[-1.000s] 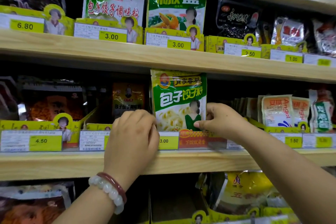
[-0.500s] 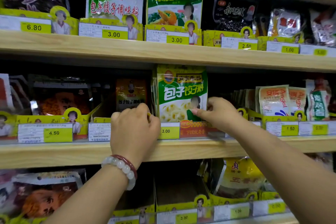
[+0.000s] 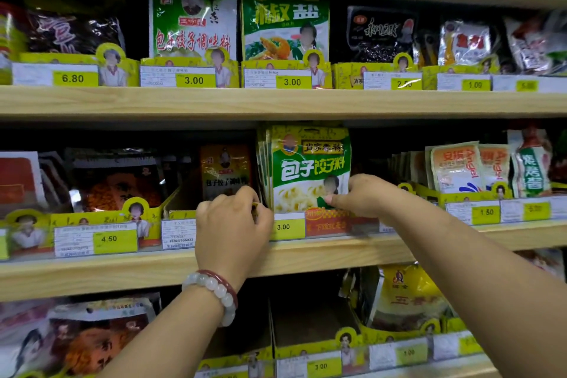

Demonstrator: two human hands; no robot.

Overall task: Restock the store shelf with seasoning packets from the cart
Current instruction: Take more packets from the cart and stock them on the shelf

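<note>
At the left of the frame, on the middle wooden shelf point(image 3: 306, 258), stand dark and orange packets above a yellow price tag reading 4.50 point(image 3: 114, 241); just right of them an orange packet point(image 3: 225, 170) stands set back in its yellow tray. In the centre the left hand point(image 3: 231, 232), with a bead bracelet point(image 3: 214, 293) at the wrist, reaches up from below; its fingers point(image 3: 227, 201) are curled, knuckles toward the camera, against the lower left edge of the stack of green seasoning packets point(image 3: 310, 169); whether they pinch the stack or only press on it cannot be told. The stack stands upright in the centre of the middle shelf, its top almost at the board above, its foot behind the 3.00 tag point(image 3: 287, 226). To the right, the right hand point(image 3: 365, 195) holds the stack's lower right corner; its thumb point(image 3: 336, 200) lies on the front packet's face and the other fingers curl behind the edge. Further right stand pale packets point(image 3: 457, 167) above a 1.50 tag point(image 3: 486, 212).
</note>
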